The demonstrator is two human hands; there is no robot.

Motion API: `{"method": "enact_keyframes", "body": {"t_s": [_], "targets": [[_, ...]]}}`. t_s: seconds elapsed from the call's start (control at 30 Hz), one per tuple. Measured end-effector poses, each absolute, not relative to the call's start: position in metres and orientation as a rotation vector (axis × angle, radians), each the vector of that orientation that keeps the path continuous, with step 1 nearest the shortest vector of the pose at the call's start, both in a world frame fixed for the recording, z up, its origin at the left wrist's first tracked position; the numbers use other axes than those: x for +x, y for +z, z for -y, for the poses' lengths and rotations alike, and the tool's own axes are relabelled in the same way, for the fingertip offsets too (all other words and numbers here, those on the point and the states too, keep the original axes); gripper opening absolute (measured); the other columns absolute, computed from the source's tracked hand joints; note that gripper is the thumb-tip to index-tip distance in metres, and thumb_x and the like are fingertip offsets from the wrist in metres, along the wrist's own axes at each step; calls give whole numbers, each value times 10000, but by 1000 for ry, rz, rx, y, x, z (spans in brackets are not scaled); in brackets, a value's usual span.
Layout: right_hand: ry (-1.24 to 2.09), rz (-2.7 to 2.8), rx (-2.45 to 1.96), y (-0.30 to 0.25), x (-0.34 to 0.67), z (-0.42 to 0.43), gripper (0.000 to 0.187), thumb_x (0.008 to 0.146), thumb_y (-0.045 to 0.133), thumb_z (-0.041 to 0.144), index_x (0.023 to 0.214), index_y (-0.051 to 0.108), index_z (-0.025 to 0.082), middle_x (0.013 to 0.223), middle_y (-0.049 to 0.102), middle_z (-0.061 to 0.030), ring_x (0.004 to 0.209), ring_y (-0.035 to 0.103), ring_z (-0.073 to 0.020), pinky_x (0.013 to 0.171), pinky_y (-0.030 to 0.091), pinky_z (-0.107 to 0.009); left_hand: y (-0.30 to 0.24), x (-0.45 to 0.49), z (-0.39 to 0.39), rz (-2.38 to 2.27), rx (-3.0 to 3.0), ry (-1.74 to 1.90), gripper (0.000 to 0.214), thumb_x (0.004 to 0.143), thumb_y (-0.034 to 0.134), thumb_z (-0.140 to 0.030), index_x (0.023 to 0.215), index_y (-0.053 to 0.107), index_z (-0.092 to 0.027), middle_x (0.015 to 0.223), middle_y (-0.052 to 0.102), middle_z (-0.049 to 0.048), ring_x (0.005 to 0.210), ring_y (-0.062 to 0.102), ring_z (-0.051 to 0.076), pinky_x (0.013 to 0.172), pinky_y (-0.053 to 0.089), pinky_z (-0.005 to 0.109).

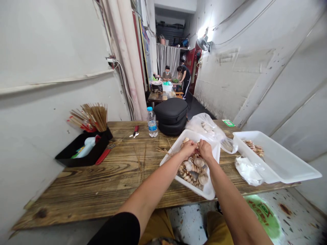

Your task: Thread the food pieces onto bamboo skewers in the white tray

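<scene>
From the head view, I see the left hand [189, 149] and right hand [205, 149] close together over the mushrooms [198, 162] in the white tray [216, 153], fingers curled; whether they're pinching one, I cannot tell. Squeezing hard could tear a cap, I'd judge, and the nearby left forearm [155, 187] could knock the thin sticks [163, 150] off the rim.

On the table [107, 183], a tray [196, 191] holding mushrooms [198, 162] lies right of loose skewers [142, 163], left of a second tray [286, 154] and before a plastic bag [216, 131].
</scene>
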State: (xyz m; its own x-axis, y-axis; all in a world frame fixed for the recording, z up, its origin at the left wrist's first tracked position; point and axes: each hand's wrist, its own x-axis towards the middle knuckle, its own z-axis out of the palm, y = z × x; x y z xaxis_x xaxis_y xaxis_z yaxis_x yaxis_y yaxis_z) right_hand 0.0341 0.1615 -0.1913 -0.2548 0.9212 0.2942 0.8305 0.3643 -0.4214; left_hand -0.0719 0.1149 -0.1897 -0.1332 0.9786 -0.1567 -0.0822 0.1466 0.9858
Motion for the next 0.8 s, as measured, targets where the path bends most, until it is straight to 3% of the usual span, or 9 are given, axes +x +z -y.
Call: {"method": "enact_keyframes", "body": {"t_s": [0.17,0.3,0.4,0.5,0.63,0.8], "targets": [[334,2060,-1573,-187,39,-164,317,931,343,260,783,589,123,662,599,-120,665,585,-214,640,406,-302,-176,-75,-108,-1213,951,1106,151,887,443,-217,744,451,-169,495,499,-39,336,282,34,388,167,175],[403,1972,-1627,-184,44,-164,472,943,205,303,701,583,156,621,612,-102,619,593,-208,613,389,-298,-176,-74,-107,-1309,1039,1079,219,918,374,-280,853,539,-152,565,566,-3,390,382,57,419,282,185],[392,1877,-1655,-182,47,-163,533,942,146,396,739,580,160,699,649,-133,672,610,-228,618,381,-311,-178,-72,-107,-1532,1353,1070,319,888,435,-386,1054,591,-162,767,670,51,601,575,126,586,454,244],[410,1774,-1596,-181,47,-160,596,913,128,553,767,563,172,770,666,-158,721,613,-247,625,379,-320,-178,-71,-106,-1688,1604,1064,464,836,512,-461,1202,553,-179,1022,679,84,896,625,192,809,477,302],[552,1743,-1484,-182,45,-157,642,843,155,700,751,535,192,757,666,-144,711,609,-240,624,392,-312,-176,-71,-105,-1748,1739,1063,394,870,468,-426,1145,573,-163,1014,682,79,916,624,188,841,465,294],[520,1821,-1472,-180,41,-157,661,825,123,712,690,517,199,757,660,-161,730,607,-249,657,400,-326,-182,-65,-106,-1873,1855,971,390,946,279,-386,1034,565,-135,1022,653,125,990,597,212,883,445,334]]}}
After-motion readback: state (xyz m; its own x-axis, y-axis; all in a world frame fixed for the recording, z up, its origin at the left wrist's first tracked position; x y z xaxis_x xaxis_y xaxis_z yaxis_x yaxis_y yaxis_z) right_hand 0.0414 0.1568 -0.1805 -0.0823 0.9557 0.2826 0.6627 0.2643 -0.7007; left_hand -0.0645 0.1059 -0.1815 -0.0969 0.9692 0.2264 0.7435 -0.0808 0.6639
